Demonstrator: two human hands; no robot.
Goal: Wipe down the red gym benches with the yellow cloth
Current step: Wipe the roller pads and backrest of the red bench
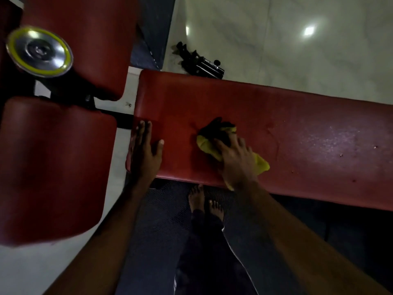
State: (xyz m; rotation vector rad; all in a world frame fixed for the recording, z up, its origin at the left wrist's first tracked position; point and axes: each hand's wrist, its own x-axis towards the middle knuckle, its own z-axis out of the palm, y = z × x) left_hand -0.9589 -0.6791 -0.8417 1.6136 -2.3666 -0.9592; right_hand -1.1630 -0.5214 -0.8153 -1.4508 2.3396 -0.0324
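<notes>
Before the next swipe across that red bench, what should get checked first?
1. Yellow cloth pressed on red bench under right hand: ok.
2. Left hand flat on the bench's left end: ok.
3. Bench top to the right bare of objects: ok.
4. Right stretch clean: not ok, pale specks show.
5. Cloth damp enough: cannot tell.

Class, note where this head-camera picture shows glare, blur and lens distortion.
Head view: lamp glare on glossy floor; yellow-rimmed silver disc smeared by blur; wide lens bows edges of the red bench; yellow cloth under the right hand is sharper; dim overall.
</notes>
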